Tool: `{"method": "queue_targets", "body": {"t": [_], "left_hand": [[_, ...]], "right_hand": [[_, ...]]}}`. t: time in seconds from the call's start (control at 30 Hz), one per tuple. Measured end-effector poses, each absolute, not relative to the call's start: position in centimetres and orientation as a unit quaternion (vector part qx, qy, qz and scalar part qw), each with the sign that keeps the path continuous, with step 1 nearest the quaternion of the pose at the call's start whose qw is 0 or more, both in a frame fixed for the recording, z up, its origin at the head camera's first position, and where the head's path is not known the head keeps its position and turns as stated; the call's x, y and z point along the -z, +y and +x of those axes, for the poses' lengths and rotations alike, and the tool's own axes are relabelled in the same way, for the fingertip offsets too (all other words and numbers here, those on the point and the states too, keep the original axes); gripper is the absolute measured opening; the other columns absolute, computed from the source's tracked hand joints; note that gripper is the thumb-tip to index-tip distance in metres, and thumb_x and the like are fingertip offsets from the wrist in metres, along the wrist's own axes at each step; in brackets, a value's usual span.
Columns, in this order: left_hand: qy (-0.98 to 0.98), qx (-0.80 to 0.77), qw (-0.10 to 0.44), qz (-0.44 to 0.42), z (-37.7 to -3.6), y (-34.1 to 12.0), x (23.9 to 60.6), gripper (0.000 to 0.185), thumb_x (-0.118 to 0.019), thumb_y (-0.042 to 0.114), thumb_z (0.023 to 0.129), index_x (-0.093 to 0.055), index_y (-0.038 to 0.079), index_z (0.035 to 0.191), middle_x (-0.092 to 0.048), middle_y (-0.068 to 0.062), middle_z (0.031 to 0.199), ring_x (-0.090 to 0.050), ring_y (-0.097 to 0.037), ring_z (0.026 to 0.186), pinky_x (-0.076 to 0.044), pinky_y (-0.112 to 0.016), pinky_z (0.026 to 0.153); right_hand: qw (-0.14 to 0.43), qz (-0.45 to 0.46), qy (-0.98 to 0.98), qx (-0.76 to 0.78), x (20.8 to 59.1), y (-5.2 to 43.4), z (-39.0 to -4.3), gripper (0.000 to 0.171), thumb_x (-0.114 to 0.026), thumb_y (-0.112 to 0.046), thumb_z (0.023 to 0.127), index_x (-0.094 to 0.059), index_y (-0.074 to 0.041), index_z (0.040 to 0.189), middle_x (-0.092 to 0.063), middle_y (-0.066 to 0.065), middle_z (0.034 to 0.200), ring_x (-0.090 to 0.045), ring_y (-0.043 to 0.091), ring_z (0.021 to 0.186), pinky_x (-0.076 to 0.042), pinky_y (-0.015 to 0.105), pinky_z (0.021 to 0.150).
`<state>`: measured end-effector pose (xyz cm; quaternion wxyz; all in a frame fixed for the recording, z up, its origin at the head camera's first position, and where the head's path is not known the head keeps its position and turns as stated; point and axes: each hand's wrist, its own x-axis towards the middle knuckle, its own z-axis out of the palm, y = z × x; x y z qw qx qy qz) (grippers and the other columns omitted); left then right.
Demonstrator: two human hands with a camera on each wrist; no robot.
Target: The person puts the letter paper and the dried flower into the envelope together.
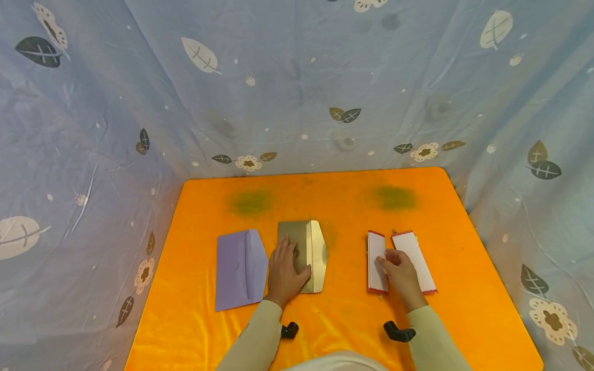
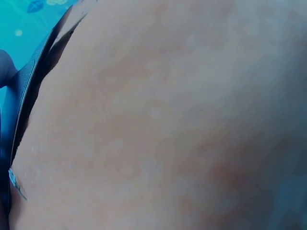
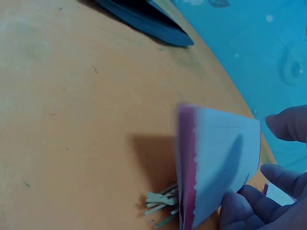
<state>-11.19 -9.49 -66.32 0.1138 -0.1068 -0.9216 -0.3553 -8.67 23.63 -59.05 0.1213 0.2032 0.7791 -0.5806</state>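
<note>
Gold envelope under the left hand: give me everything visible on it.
The gold envelope lies flat on the orange table, long side running away from the person, metallic sheen, flap open to the right. The left hand presses flat on its left part. A purple envelope lies beside it, left; whether they touch is unclear.

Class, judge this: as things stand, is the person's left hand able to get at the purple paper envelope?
Probably yes: the purple paper envelope lies uncovered beside the left hand, which rests on the gold envelope.

pale cream long sleeves [image 1: 260, 335]; black wrist-mounted cameras [image 1: 398, 332].
</note>
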Motion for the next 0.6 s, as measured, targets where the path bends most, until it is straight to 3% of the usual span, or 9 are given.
{"method": "queue_targets", "body": {"t": [0.17, 0.3, 0.47, 0.6], "left_hand": [[-0.920, 0.356, 0.120, -0.108, -11.2, -9.4, 66.2, 0.073, -0.080, 0.035, 0.091, -0.057, 0.002, 0.152, -0.036, -0.020, 0.171, -0.033, -0.039, 0.157, -0.027, -0.067, 0.122], [-0.919, 0.360, 0.119, -0.110, -11.2, -9.4, 66.2, 0.073, -0.080, 0.035, 0.092, -0.057, 0.002, 0.153, -0.036, -0.019, 0.172, -0.033, -0.038, 0.157, -0.026, -0.066, 0.123], [-0.919, 0.356, 0.123, -0.113, -11.1, -9.5, 66.2, 0.073, -0.080, 0.036, 0.091, -0.057, 0.002, 0.152, -0.036, -0.020, 0.171, -0.033, -0.038, 0.156, -0.027, -0.066, 0.122], [-0.920, 0.356, 0.121, -0.112, -11.1, -9.5, 66.1, 0.073, -0.081, 0.036, 0.091, -0.057, 0.003, 0.152, -0.036, -0.019, 0.172, -0.033, -0.038, 0.156, -0.027, -0.066, 0.122]], "right_hand": [[0.124, 0.197, 0.787, 0.571, 59.3, 23.3, -8.7, 0.059, -0.066, -0.029, 0.110, -0.045, 0.003, 0.156, -0.044, 0.027, 0.156, -0.043, 0.043, 0.134, -0.040, 0.054, 0.118], [0.121, 0.186, 0.799, 0.559, 59.7, 23.2, -8.8, 0.054, -0.066, -0.022, 0.110, -0.047, 0.004, 0.154, -0.044, 0.028, 0.153, -0.042, 0.045, 0.133, -0.037, 0.058, 0.120], [0.098, 0.176, 0.820, 0.536, 60.2, 23.2, -8.7, 0.044, -0.064, -0.016, 0.109, -0.055, 0.003, 0.148, -0.051, 0.027, 0.145, -0.045, 0.044, 0.126, -0.042, 0.056, 0.113], [0.080, 0.176, 0.829, 0.525, 60.4, 23.3, -8.5, 0.036, -0.064, -0.011, 0.109, -0.060, 0.002, 0.143, -0.056, 0.025, 0.135, -0.050, 0.040, 0.118, -0.049, 0.037, 0.099]]}}
